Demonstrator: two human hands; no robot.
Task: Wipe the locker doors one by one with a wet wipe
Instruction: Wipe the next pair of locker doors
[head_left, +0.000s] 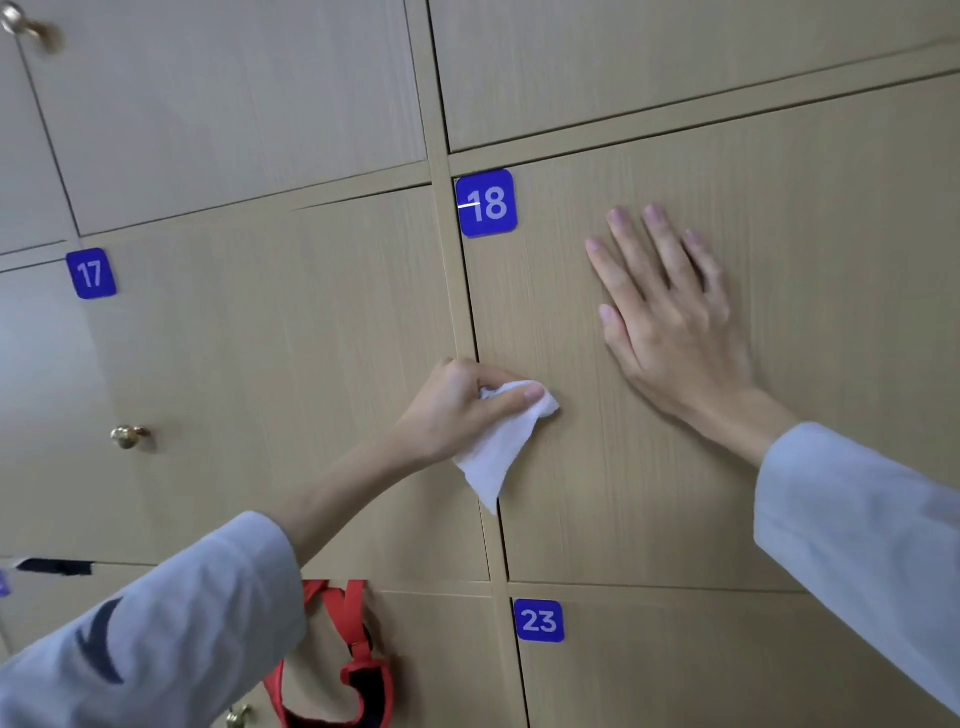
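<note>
Left hand (457, 400) grips wet wipe (501, 441) at door 18's (649, 493) left edge, below 18 plate (487, 203); unwiped panel lies rightward. Right hand (670, 317) flat, fingers straight, pressing door.

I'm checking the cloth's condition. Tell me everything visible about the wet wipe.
The wet wipe is a white, thin, soft sheet, crumpled at the top and hanging in a loose point below. The left hand grips its upper part, fingers curled round it, at the left edge of door 18. No dirt shows on it.
</note>
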